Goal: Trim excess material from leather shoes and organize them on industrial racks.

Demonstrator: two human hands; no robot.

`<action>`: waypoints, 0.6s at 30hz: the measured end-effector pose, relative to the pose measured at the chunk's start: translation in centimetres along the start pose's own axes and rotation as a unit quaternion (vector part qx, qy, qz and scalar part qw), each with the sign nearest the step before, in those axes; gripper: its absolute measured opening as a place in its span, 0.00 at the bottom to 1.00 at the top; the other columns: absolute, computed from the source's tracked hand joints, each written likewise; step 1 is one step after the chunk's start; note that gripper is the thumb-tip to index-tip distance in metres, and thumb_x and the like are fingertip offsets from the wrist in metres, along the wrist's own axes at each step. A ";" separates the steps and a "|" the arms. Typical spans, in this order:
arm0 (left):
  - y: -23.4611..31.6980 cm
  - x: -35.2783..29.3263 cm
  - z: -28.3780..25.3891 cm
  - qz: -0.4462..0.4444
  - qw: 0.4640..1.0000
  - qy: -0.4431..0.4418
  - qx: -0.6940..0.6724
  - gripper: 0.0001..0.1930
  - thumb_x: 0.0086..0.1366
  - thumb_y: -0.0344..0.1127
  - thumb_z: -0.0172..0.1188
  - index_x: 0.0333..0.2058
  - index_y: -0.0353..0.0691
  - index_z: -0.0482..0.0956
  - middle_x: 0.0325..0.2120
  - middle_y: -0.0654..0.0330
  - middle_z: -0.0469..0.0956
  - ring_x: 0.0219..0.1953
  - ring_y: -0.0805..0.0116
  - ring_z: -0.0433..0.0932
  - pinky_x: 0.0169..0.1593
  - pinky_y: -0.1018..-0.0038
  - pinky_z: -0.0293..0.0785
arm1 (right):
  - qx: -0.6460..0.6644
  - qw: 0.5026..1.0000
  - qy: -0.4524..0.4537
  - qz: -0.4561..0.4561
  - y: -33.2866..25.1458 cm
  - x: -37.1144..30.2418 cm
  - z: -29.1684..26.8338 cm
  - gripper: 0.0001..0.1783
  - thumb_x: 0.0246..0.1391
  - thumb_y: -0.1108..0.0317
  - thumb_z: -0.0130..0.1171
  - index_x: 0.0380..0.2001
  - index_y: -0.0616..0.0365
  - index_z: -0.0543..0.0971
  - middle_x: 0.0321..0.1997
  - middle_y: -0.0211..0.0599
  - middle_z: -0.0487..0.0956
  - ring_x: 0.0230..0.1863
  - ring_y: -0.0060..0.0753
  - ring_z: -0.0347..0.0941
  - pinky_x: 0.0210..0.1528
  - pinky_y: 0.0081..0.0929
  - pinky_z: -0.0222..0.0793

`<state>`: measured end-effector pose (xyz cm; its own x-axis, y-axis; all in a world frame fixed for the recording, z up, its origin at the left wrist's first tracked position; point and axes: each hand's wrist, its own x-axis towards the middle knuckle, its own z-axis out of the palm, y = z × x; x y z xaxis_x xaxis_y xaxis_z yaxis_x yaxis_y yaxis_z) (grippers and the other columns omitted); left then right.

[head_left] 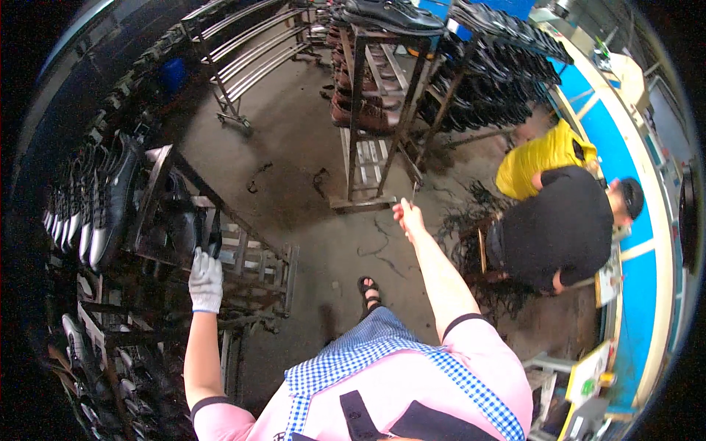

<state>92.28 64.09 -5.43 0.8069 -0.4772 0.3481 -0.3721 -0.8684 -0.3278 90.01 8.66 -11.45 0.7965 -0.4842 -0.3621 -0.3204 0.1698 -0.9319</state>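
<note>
Pink shirt fabric (401,378) and a blue-and-white gingham apron (360,342) were shown nearest the camera. At the left, the gloved left hand (206,283) was raised to a slatted rack (289,275), its fingertips set against the near end of a black shoe (193,229) lying there; the fingers were bunched and only slightly bent, but whether the shoe was gripped or merely touched could not be told. The bare right hand (409,220) was held out above the floor, its fingers curled nearly closed, and a thin object (414,193), too small to be identified, appeared to be pinched there. If the shoe were pulled by its end alone, it could be tipped off the rack or scuffed against the frame. Were the right arm swung toward the brown leather shoes (365,115) on the trolley, they could be scratched by the thin object. Loose black strips (379,256) were scattered near the black sandal (369,288), so a foot could be caught and balance lost.
</note>
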 end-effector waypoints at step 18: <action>6.1 3.2 -5.7 -0.138 0.988 -0.051 0.053 0.04 0.52 0.29 0.49 0.28 0.43 0.71 0.27 0.63 0.70 0.41 0.66 0.71 0.62 0.69 0.57 | 0.098 0.951 0.239 -0.169 -31.1 34.7 0.3 0.41 0.52 0.41 0.46 0.34 0.83 0.73 0.37 0.57 0.75 0.35 0.46 0.68 0.42 0.41 0.63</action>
<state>90.01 56.54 -1.31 0.9153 -0.2032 0.3477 -0.0857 -0.9419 -0.3248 127.78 -13.12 4.97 0.4983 -0.8664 -0.0336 0.0526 0.0689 -0.9962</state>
